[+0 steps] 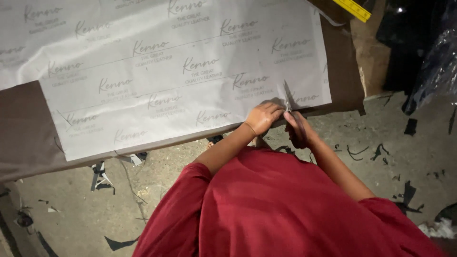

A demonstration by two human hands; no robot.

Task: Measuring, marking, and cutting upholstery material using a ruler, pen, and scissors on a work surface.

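Note:
A large white printed sheet (181, 66) lies flat over a brown table (24, 128). My left hand (263, 116) presses down on the sheet's near edge, fingers curled on it. Right beside it my right hand (297, 127) grips a pair of scissors (288, 99), whose blades point away from me into the sheet near its right corner. My red sleeves fill the bottom of the view.
A yellow ruler (353, 8) lies at the table's far right corner. Dark scraps (409, 127) litter the concrete floor on the right, with more offcuts (101, 175) under the table edge on the left. Dark bundles (428, 52) are piled at the top right.

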